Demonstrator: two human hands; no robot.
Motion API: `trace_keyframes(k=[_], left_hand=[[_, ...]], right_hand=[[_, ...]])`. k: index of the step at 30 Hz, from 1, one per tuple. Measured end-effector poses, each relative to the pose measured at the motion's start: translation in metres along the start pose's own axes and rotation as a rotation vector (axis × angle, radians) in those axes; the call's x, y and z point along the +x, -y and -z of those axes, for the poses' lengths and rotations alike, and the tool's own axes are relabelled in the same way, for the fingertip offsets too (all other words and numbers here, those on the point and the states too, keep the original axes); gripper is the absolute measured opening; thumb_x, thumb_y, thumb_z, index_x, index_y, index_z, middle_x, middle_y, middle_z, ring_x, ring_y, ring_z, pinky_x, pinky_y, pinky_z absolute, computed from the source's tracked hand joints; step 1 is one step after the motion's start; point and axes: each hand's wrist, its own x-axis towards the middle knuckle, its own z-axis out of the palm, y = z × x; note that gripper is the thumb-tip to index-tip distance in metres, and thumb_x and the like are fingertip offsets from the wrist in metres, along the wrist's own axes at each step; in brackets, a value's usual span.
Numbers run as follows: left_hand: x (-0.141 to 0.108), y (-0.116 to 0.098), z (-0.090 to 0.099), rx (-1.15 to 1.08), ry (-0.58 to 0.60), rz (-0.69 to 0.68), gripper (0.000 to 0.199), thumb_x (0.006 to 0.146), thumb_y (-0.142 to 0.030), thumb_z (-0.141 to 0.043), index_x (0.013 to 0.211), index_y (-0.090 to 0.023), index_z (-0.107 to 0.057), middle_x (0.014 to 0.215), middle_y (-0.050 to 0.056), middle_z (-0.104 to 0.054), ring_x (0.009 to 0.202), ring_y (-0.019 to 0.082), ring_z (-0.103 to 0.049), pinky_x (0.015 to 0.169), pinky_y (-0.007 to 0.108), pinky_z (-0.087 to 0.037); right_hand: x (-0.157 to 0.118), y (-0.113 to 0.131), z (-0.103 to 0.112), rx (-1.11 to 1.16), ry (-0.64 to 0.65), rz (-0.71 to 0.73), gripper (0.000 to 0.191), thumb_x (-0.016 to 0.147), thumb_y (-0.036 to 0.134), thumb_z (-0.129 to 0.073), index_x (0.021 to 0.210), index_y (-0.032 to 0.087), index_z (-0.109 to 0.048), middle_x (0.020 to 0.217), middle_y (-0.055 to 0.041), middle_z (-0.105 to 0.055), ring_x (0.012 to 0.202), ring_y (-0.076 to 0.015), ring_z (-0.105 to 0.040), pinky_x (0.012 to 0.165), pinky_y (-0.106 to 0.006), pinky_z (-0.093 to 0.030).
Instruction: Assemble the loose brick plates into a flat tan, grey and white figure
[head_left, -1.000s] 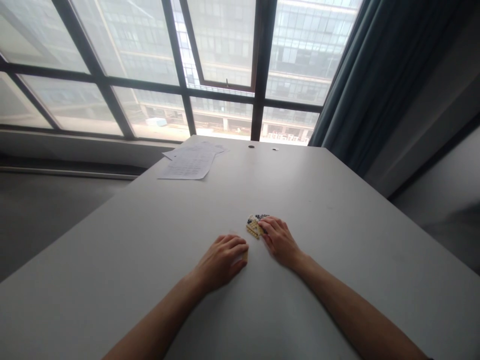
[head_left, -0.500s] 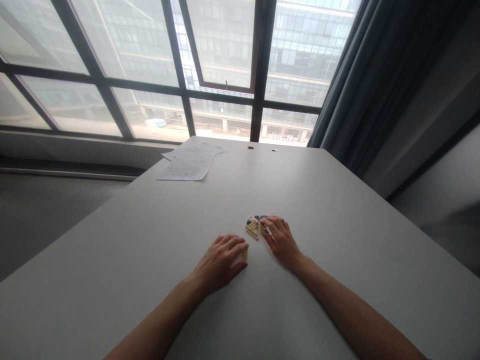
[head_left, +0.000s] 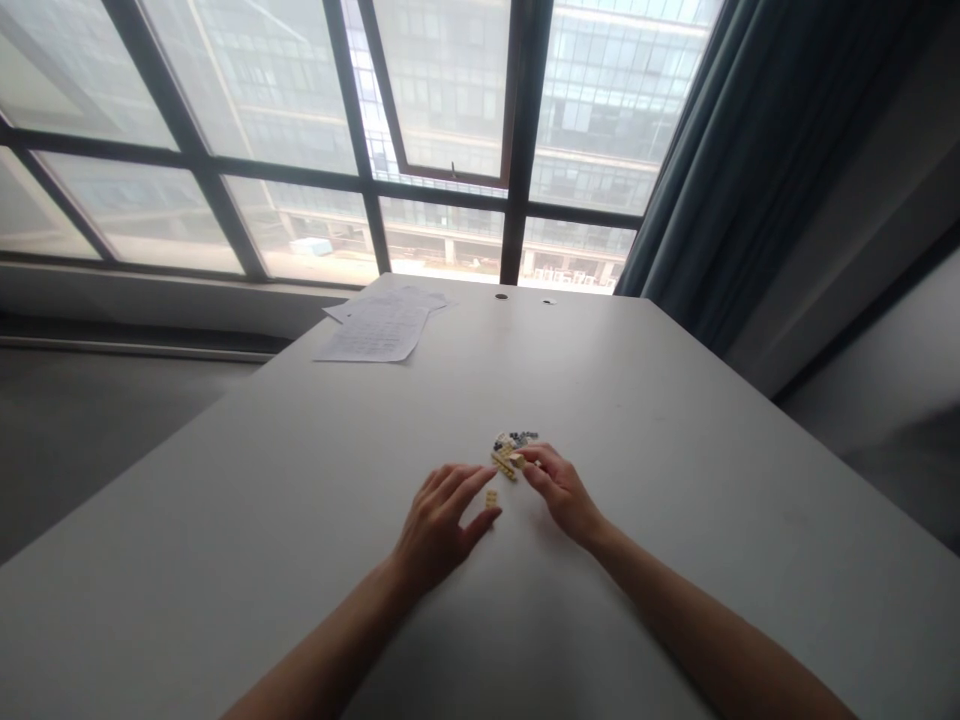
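Note:
My left hand (head_left: 439, 520) rests at the table with thumb and fingers apart. In the gap between them a small tan toy brick (head_left: 491, 498) with studs stands on the white table (head_left: 600, 390). Just right of it, thumb and fingertips of my right hand (head_left: 564, 500) pinch another tan toy brick (head_left: 517, 461), partly covered by the fingers. Under and beyond that hand lies a small heap of toy bricks (head_left: 523, 438), dark grey, white and tan. A longer tan piece (head_left: 504, 465) lies at the near edge of the heap.
Printed paper sheets (head_left: 375, 333) lie at the far left of the table. Two round cable holes, one a dark hole (head_left: 501, 296), sit near its far edge. A window (head_left: 442, 230) stands beyond, with a blue-grey curtain (head_left: 697, 190) at the right.
My left hand has loosened and spread its fingers, leaving its tan brick on the table. My right hand has drawn slightly nearer to me and turned the brick it pinches.

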Motion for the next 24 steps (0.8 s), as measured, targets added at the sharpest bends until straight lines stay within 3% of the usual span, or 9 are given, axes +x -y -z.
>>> trace_keyframes(k=[5,10,16,20,24], left_hand=[[0.000,-0.010,-0.001,-0.068,-0.062,-0.001,0.041,0.085,-0.017,-0.061,0.124,-0.022,-0.050,0.106,0.007,-0.065,0.096,0.019,-0.058,0.085,0.034,-0.048],[0.002,-0.013,0.000,-0.091,-0.103,0.004,0.033,0.082,-0.016,-0.064,0.114,-0.022,-0.056,0.094,0.004,-0.067,0.088,0.017,-0.059,0.080,0.032,-0.048],[0.002,-0.013,0.003,-0.062,-0.143,-0.043,0.016,0.082,-0.014,-0.063,0.095,-0.023,-0.059,0.087,0.002,-0.067,0.082,0.016,-0.059,0.076,0.031,-0.048],[0.000,-0.011,0.002,-0.015,-0.113,-0.061,0.013,0.083,-0.014,-0.060,0.093,-0.022,-0.059,0.094,0.003,-0.067,0.087,0.017,-0.059,0.079,0.032,-0.048],[-0.001,-0.010,0.001,0.070,-0.049,-0.076,0.016,0.085,-0.017,-0.058,0.100,-0.024,-0.061,0.105,0.006,-0.064,0.096,0.019,-0.059,0.083,0.034,-0.048]], right_hand=[[-0.006,0.013,-0.019,0.370,0.230,-0.142,0.029,0.087,0.040,-0.051,0.082,0.018,-0.069,0.080,-0.0034,-0.063,0.077,-0.0166,-0.055,0.070,-0.029,-0.044],[-0.011,0.009,-0.028,0.579,0.231,-0.276,0.025,0.084,0.036,-0.056,0.076,0.016,-0.069,0.072,-0.0022,-0.060,0.069,-0.0131,-0.052,0.062,-0.025,-0.041],[-0.014,0.014,-0.027,0.584,0.242,-0.334,0.022,0.075,0.034,-0.069,0.088,0.017,-0.070,0.076,-0.0012,-0.063,0.071,-0.0135,-0.055,0.067,-0.026,-0.044],[-0.015,0.008,-0.030,0.595,0.175,-0.270,0.038,0.065,0.029,-0.079,0.099,0.019,-0.065,0.075,0.0007,-0.062,0.066,-0.0120,-0.056,0.065,-0.026,-0.045],[-0.015,0.002,-0.033,0.444,0.082,-0.121,0.032,0.069,0.024,-0.075,0.098,0.020,-0.061,0.070,0.0029,-0.059,0.062,-0.0103,-0.054,0.062,-0.024,-0.045]])
